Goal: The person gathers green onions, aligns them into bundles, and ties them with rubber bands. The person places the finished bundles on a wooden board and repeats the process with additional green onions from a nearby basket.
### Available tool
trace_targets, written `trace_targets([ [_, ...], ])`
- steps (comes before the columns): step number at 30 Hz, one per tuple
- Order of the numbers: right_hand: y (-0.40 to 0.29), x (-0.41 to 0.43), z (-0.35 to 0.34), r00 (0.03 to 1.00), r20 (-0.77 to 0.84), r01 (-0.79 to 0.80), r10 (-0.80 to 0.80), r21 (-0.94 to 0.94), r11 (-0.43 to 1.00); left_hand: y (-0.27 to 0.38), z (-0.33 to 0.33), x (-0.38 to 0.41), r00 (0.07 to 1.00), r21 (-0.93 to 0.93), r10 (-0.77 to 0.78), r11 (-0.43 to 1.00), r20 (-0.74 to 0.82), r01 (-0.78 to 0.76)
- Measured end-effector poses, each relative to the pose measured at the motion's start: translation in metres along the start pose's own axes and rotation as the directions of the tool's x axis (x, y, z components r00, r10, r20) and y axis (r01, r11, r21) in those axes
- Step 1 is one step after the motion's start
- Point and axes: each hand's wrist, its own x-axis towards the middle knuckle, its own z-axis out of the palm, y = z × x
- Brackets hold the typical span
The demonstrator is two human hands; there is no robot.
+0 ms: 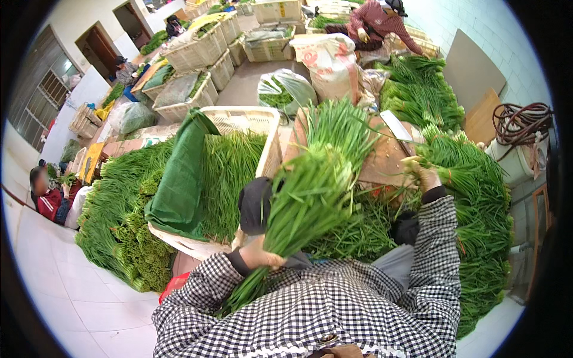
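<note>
My left hand (261,256) is closed around the lower part of a large bunch of leafy greens (304,201), which fans out upward over my lap and looks blurred. At the right, my right hand (421,174) has its fingers curled near pale stalk ends; whether it grips them I cannot tell. Between the hands, more long green leaves (333,121) lie on a wooden board (380,161). A cleaver (396,126) with a broad blade rests on the board, its handle towards my right hand. Loose leaves (358,230) cover the area below the board.
A white plastic crate (268,118) with greens and a green cloth (179,179) stands left of my knees. Bundled greens (481,215) are piled along the right, and another heap (130,215) lies left. Sacks (329,67), crates and a co-worker (380,22) are ahead.
</note>
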Motion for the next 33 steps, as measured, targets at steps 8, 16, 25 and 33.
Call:
trace_targets([
  [8, 0.031, -0.066, 0.173, 0.945, 0.307, 0.276, -0.113, -0.562, 0.780, 0.021, 0.018, 0.017, 0.975, -0.206, 0.219, 0.954, -0.023, -0.219],
  [16, 0.048, 0.007, 0.101, 0.941, 0.102, 0.335, -0.324, -0.123, 0.934, 0.003, -0.006, 0.004, 0.960, -0.384, 0.237, 0.908, 0.146, -0.166],
  [25, 0.036, 0.010, 0.042, 0.834, -0.228, 0.064, -0.503, -0.865, 0.498, 0.007, 0.000, 0.008, 0.958, -0.138, 0.204, 0.974, 0.200, -0.179],
  [33, 0.036, -0.033, 0.025, 0.897, 0.242, 0.061, 0.370, -0.896, 0.440, -0.023, -0.018, -0.028, 0.908, -0.412, 0.371, 0.871, 0.193, -0.268],
])
